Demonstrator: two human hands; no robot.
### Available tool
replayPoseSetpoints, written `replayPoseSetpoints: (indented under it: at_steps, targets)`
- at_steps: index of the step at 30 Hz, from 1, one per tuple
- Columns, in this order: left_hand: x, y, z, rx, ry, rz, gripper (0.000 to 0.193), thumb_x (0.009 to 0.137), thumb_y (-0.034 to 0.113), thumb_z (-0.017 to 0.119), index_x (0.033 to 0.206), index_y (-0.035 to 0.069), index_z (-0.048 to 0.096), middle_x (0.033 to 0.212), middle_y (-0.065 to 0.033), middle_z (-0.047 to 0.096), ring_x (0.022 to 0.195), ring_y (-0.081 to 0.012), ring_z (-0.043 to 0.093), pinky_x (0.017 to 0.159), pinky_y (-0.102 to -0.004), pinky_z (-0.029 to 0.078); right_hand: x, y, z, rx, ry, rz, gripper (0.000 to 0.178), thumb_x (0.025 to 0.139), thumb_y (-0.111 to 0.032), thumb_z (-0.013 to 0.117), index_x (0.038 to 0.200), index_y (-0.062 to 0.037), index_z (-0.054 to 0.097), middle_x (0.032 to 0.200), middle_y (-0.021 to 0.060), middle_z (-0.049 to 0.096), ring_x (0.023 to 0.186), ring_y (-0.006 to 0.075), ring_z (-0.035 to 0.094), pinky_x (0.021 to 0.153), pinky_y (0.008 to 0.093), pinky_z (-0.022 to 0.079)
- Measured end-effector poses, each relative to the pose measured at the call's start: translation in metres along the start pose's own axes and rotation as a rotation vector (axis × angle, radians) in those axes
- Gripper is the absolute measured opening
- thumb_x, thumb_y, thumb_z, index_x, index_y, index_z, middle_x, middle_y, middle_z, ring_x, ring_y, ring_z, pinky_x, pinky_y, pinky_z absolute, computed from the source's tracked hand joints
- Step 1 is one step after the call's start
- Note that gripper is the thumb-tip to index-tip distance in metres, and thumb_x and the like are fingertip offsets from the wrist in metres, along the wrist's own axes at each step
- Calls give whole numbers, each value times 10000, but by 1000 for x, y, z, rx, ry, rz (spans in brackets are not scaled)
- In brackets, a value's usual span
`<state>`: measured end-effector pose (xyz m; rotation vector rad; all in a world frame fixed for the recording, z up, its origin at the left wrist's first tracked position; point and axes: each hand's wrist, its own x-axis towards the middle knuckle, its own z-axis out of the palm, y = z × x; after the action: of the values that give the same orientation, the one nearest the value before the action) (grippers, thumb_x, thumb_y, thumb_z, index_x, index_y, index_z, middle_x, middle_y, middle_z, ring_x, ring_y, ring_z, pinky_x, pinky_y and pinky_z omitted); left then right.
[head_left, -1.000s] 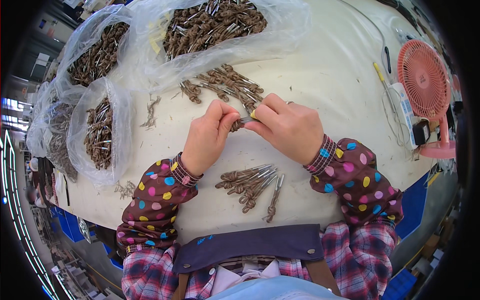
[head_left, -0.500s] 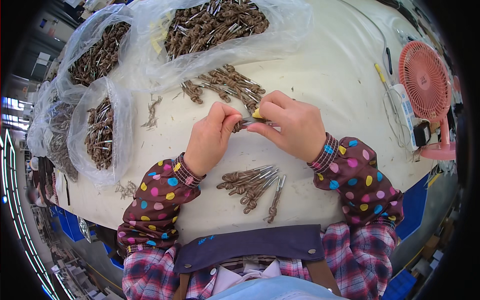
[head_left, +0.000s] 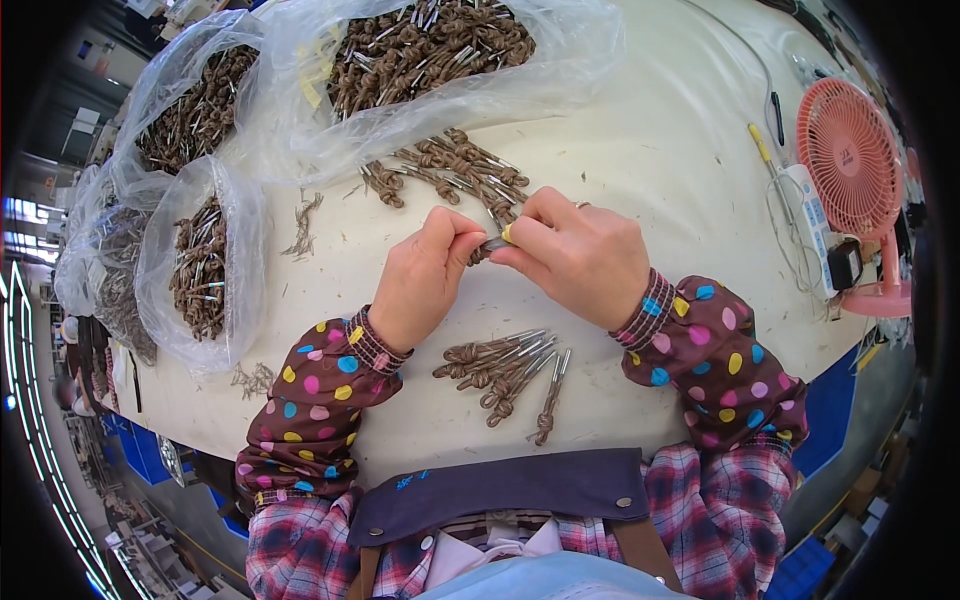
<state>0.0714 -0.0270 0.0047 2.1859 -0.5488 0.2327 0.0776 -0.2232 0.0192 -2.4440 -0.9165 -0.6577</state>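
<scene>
My left hand (head_left: 418, 275) is closed in a pinch on a knotted brown cord (head_left: 478, 256), most of which its fingers hide. My right hand (head_left: 585, 255) is closed around a small bladed tool (head_left: 497, 243), its grey metal tip meeting the cord and a bit of yellow showing at the fingers. The rest of that tool is covered. Just beyond the hands lies a loose heap of knotted brown cords with metal tips (head_left: 465, 165). A fanned row of similar cords (head_left: 505, 368) rests nearer to me, one lying slightly apart on the right.
Clear plastic bags full of such cords stand at the back (head_left: 570, 85) and left (head_left: 250, 265). Thin thread scraps (head_left: 304, 222) lie beside them. On the right are a pink fan (head_left: 848, 160), a white power strip (head_left: 812, 225) and a yellow-handled tool (head_left: 760, 142).
My right hand has turned and drawn closer to the left. Less of the metal blade and yellow part shows between them. The cords on the table have stayed put.
</scene>
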Motion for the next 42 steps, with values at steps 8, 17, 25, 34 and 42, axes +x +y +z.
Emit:
replayPoseSetpoints:
  at_steps: [8,17,25,34,42]
  targets:
    - [0,-1,0,12,-16,22,111,932,112,572,943,28,499,746,-124,609,639,-287,607,568,-339,477,-1,1,0,-82,-5,-78,262,723,-295,749,730,-127,548,789,-21,535,533,142,551,460,283,425]
    - [1,0,-5,-123,-37,-87,104,966,123,522,958,25,490,788,-106,642,674,-239,634,608,-311,495,7,17,-2,522,-101,422,197,815,-213,725,886,-70,610,857,29,597,635,110,589,555,230,464]
    - [2,-3,-8,-113,-57,-33,85,947,89,536,1008,33,519,864,-96,637,736,-218,612,672,-301,489,4,22,7,1204,-426,802,180,833,-129,703,931,-9,611,810,-10,626,697,49,551,673,200,444]
    - [13,-2,-26,57,-241,78,338,798,61,681,1125,73,595,1016,-96,596,913,-236,575,775,-322,481,2,13,-3,652,-204,418,193,792,-92,720,930,-25,603,778,57,629,656,91,564,603,235,479]
    - [9,3,-15,156,-81,155,269,743,80,740,1003,106,676,957,-74,625,871,-250,600,745,-323,499,1,7,-2,595,-146,349,186,786,-35,707,937,-19,601,832,78,651,730,139,647,627,252,528]
